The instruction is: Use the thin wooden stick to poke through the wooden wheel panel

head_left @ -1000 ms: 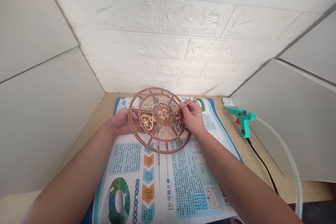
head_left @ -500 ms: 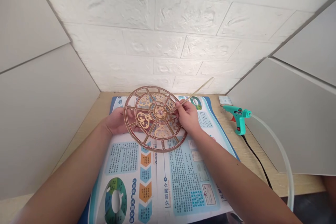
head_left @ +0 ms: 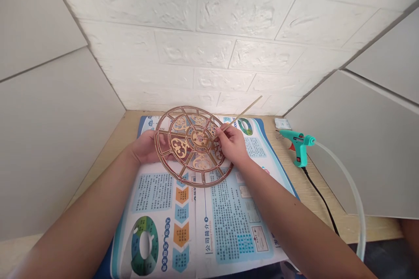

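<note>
A round brown openwork disc [head_left: 180, 171] with spokes, scroll shapes and a central hub is held tilted above the printed sheet. My left hand [head_left: 148, 147] grips its left side, with fingers passing behind the openwork. Near the hub, at the disc's right half, my right hand [head_left: 231, 143] pinches a thin pale stick [head_left: 246, 112] between thumb and forefinger. The stick's upper end points up and right towards the wall; its lower end reaches the area by the hub. Whether its tip touches the disc is too small to tell.
A teal glue gun [head_left: 298, 143] with a long glue stick and black cord lies on the wooden table [head_left: 322, 188] at right. A small white packet [head_left: 282, 123] is behind it. The printed sheet [head_left: 153, 194] lies beneath my hands. A white brick-pattern wall [head_left: 216, 54] rises behind.
The view has shifted slightly. The thin stick's upper end has moved a little left; both hands keep their holds.
</note>
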Motion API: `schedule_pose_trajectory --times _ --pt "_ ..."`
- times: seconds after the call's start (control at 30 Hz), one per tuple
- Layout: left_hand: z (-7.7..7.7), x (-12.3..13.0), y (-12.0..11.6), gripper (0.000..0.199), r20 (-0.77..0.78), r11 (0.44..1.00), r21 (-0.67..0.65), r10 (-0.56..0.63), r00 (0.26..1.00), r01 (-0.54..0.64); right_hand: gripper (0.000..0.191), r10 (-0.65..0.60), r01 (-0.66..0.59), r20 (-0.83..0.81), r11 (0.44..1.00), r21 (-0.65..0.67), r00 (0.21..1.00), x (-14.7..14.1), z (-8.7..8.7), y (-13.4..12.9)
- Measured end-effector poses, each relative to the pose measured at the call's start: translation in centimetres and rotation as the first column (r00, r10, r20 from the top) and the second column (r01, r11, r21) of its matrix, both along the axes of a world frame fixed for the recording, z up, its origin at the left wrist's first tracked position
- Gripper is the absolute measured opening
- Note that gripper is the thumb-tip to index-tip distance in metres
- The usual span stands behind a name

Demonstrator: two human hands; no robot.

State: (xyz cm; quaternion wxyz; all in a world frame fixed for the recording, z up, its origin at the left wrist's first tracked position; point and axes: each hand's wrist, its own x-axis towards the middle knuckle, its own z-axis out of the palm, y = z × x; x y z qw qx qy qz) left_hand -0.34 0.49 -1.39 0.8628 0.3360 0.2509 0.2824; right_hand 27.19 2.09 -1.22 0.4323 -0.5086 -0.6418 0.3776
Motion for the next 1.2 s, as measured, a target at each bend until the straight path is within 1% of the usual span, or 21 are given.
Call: schedule_pose_trajectory --times 0.23,0.4,0.5,0.6,0.67,0.73,0.77,0.8,0.87,0.93,1.0,1.1,1.2 --pt "-0.3 -0.2 0.0 0.054 0.044 1.0 -0.017 -0.024 0.999 0.024 0.042 0.026 -0.028 0.054 0.999 0.038 0.998 -0.3 0.1 -0.1" --pt "-0.4 -0.3 0.0 0.048 0.041 1.0 -0.012 -0.027 0.999 0.027 0.04 0.035 -0.038 0.09 0.999 0.025 0.995 -0.2 -0.2 0.2" --pt "-0.4 -0.4 0.1 0.044 0.064 0.999 -0.015 -0.039 0.997 0.04 0.041 0.04 -0.042 0.092 0.999 0.021 0.995 -0.1 -0.4 0.3" --pt "-0.6 -0.4 0.2 0.045 0.095 0.999 -0.024 -0.041 0.995 0.044 0.042 0.02 -0.02 0.042 1.0 -0.005 0.999 0.0 -0.2 0.3" --pt "-0.8 -0.4 0.2 0.046 0.126 0.998 -0.021 -0.051 0.991 0.054 0.043 -0.002 0.001 -0.047 1.0 -0.029 0.999 0.1 0.0 0.3" --pt "-0.8 -0.3 0.2 0.047 0.153 0.997 0.005 -0.077 0.985 0.077 0.046 -0.008 0.004 -0.13 0.999 -0.032 0.991 0.1 0.2 0.3" --pt "-0.8 -0.3 0.2 0.047 0.154 0.996 0.025 -0.093 0.984 0.09 0.046 -0.002 -0.002 -0.144 1.0 -0.025 0.99 0.0 0.3 0.4" --pt "-0.6 -0.1 0.2 0.048 0.137 0.994 0.043 -0.105 0.985 0.1 0.046 0.01 -0.013 -0.137 1.0 -0.015 0.991 0.0 0.4 0.4" --pt "-0.2 0.2 -0.1 0.047 0.047 0.994 0.058 -0.097 0.994 0.094 0.044 0.028 -0.027 -0.089 1.0 0.01 0.996 -0.2 0.4 0.4" --pt "0.5 0.5 -0.3 0.046 -0.065 0.995 0.075 -0.058 0.996 0.063 0.042 0.029 -0.027 -0.041 0.999 0.042 0.999 -0.3 0.2 0.5" --pt "1.0 0.9 -0.6 0.048 -0.125 0.992 0.123 -0.026 0.992 0.041 0.039 0.025 -0.024 -0.013 0.997 0.07 1.0 -0.3 0.1 0.5" --pt "1.2 1.1 -0.7 0.05 -0.121 0.982 0.181 -0.038 0.992 0.06 0.038 0.034 -0.034 0.004 0.997 0.07 0.999 -0.4 0.1 0.5" --pt "0.9 1.0 -0.5 0.049 -0.065 0.972 0.213 -0.088 0.994 0.1 0.038 0.037 -0.037 -0.002 0.997 0.065 0.999 -0.5 0.3 0.3"
